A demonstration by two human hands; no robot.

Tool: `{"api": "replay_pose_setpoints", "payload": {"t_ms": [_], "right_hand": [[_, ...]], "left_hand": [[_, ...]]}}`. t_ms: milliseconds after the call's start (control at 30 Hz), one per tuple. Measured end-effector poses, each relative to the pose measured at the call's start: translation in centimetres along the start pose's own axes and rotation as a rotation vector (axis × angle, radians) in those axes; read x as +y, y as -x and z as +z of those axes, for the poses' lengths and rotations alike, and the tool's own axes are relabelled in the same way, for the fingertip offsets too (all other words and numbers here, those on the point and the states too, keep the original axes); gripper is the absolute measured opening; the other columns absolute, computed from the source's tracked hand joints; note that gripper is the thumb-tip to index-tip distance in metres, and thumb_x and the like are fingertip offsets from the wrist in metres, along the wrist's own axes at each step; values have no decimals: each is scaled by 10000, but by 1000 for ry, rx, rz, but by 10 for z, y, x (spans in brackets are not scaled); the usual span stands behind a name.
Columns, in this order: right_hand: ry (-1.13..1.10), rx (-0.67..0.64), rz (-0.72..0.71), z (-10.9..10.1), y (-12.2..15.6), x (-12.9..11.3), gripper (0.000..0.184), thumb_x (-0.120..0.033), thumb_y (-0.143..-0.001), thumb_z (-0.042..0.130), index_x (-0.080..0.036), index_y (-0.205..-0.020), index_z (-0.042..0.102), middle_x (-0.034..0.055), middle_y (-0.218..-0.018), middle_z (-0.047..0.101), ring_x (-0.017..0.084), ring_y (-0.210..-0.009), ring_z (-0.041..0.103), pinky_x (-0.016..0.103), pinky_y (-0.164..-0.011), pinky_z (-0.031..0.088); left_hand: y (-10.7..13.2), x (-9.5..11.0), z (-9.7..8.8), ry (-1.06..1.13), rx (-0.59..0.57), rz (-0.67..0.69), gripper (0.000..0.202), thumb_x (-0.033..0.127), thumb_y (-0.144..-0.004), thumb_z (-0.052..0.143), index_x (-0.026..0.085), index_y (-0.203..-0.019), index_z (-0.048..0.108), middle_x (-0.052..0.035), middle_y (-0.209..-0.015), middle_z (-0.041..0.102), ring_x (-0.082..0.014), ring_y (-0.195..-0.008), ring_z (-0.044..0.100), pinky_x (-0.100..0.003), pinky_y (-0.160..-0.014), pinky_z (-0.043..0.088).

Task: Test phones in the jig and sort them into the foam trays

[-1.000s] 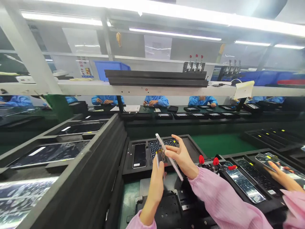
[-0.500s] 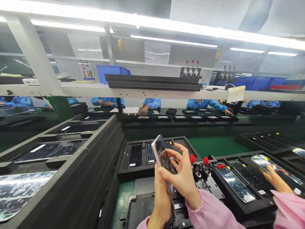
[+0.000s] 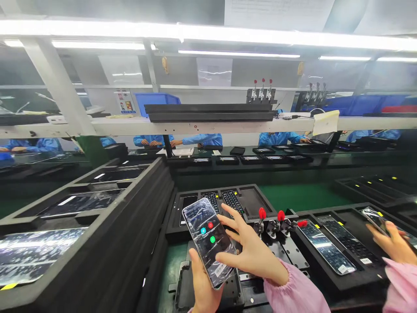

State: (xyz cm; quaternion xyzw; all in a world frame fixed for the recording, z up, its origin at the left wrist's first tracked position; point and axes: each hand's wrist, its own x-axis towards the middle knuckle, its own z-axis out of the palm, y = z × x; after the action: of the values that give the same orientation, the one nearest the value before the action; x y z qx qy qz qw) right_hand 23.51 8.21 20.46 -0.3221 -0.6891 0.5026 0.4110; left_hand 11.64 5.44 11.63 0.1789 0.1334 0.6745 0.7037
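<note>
Tilted in front of me is a smartphone (image 3: 208,243) under wrinkled clear film, with red, blue and green round icons lit on its screen and a small label near its lower end. My left hand (image 3: 203,282) grips its lower part from below, thumb along the left edge. Over the phone's right side, my right hand (image 3: 247,243) has its fingers spread; its thumb reaches over the lower screen, and whether it touches cannot be made out. Below lies a black fixture (image 3: 243,295), beside toggle clamps (image 3: 273,224) with red tips.
A foam tray (image 3: 256,204) with phones stands behind the phone. Stacked foam trays (image 3: 143,195) rise on the left. At right, a co-worker's hand (image 3: 392,243) in a pink sleeve holds a phone over another tray (image 3: 345,278). Workers in blue sit across, beneath a shelf (image 3: 208,129).
The phone has turned from nearly edge-on to face me, showing its lit icons. My right hand's fingers have spread toward its right edge. The co-worker's hand at right has shifted rightward.
</note>
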Motion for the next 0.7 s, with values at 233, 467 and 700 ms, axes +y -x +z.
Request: {"api": "replay_pose_setpoints", "payload": {"t_ms": [233, 467, 700], "right_hand": [[-70, -15, 15, -5, 6, 9, 989, -122, -595, 726, -345, -1375, 160, 52, -1327, 436, 184, -1264, 355, 404, -1036, 312], [29, 157, -43, 19, 16, 24, 1118, -145, -479, 793, -330, -1380, 157, 36, -1366, 356, 209, -1267, 336, 371, -1051, 294], [-65, 298, -14, 30, 16, 44, 1048, -100, -480, 739, -327, -1358, 213, 35, -1320, 389, 213, -1223, 379, 372, -1039, 295]], "left_hand": [[-1, 0, -7, -11, -95, -69, 463, 501, -891, 382, 210, -1182, 593, -79, -1153, 634, -299, -1207, 452, -472, -1052, 285], [3, -1, -20, -192, 103, -34, 437, 497, -832, 502, 225, -1157, 609, -56, -1208, 604, -266, -1270, 374, -432, -1092, 235], [0, 6, 10, -393, 75, -20, 456, 513, -775, 559, 184, -1073, 661, -72, -1224, 591, -278, -1268, 377, -402, -1095, 238]]}}
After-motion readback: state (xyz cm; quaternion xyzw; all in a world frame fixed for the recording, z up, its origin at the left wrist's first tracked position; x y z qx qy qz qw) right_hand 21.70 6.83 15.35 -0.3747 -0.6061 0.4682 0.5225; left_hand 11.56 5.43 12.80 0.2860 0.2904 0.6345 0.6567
